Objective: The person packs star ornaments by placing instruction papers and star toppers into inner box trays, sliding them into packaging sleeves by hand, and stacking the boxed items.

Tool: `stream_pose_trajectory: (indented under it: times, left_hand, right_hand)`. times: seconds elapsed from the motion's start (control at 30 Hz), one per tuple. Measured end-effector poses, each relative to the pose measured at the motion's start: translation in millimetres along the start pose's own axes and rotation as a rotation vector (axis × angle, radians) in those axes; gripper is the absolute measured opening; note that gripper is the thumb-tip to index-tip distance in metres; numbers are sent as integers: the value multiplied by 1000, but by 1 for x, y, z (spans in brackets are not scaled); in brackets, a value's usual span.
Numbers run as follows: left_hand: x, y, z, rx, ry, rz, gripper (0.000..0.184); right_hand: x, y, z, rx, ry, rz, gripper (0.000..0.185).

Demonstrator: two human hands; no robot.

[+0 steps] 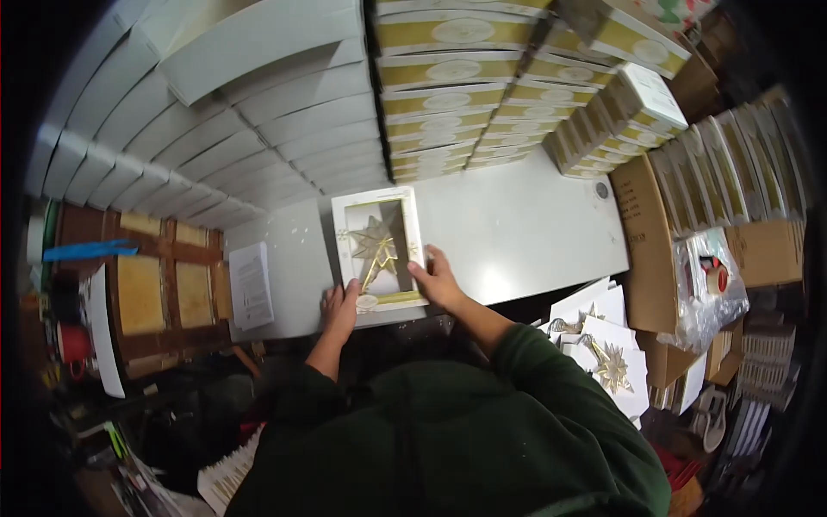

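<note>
A white box [338, 250] with a clear window and gold trim is held near the front edge of the grey table. Through its window shows a gold star ornament [376, 247], points spread out, with a narrow gold stem below. My left hand [339, 312] is closed on the box's lower left edge, thumb on the front. On the right side, my right hand [437, 280] grips the box's edge, its thumb near the lower corner. The fingers behind the box are partly hidden.
White boxes [258, 129] and gold-fronted boxes [448, 103] are stacked high along the table's [525, 233] back. Printed sheets [251, 286] lie at left. More star ornaments on white cards [612, 366] sit at lower right, beside a cardboard carton [642, 250] and scissors [717, 274].
</note>
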State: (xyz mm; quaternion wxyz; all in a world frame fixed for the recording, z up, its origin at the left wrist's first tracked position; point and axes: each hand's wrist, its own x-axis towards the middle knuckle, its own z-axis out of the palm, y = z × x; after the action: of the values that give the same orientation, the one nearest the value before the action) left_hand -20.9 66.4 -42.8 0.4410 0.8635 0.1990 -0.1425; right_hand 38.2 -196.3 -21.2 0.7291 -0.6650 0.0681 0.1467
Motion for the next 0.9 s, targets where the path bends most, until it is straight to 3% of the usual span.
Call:
stream_pose_trajectory:
  times: [0.07, 0.13, 0.2, 0.27, 0.3, 0.37, 0.4, 0.53, 0.63, 0.7, 0.77, 0.8, 0.87, 0.9]
  left_hand:
    - [24, 8, -2, 115, -41, 70, 55]
    - [14, 26, -21, -186, -375, -80, 54]
    - [4, 44, -39, -456, -731, -266, 56]
    - [20, 71, -41, -469, -693, 47, 66]
    - [28, 93, -38, -450, -750, 78, 66]
    - [43, 132, -23, -314, -100, 232, 70]
    - [54, 140, -14, -307, -152, 261, 70]
    - [104, 145, -2, -30, -944, 197, 68]
    - [103, 165, 17, -28, -1028, 152, 68]
    - [99, 188, 33, -62, -1084, 124, 68]
    - [92, 210, 49, 259, -1086, 251, 60]
    - [68, 236, 55, 250, -1072, 260, 60]
    - [13, 273, 63, 692, -767, 621, 52]
    - [5, 275, 66, 693, -762, 620, 52]
  right_hand:
    - [8, -3, -2, -26, -5, 19, 56]
    - [-1, -12, -25, -36, 63, 42, 57]
    - [-22, -21, -59, -52, -114, 271, 59]
    - [-44, 12, -88, 4, -98, 224, 62]
    - [-56, 8, -102, 9, -34, 208, 62]
    - [-86, 2, -124, -169, -141, 284, 62]
    - [-96, -3, -133, -158, -82, 279, 62]
    - [-88, -35, -167, -222, -325, 613, 60]
    - [-68, -55, -171, -238, -191, 622, 70]
    - [-39, -17, -157, -277, 435, 81, 68]
    - [-17, -4, -155, -391, 299, 111, 61]
    - [-16, -25, -159, -401, 291, 97, 61]
    - [-30, -57, -161, 403, 28, 580, 45]
    - [-33, -53, -167, 401, 24, 577, 45]
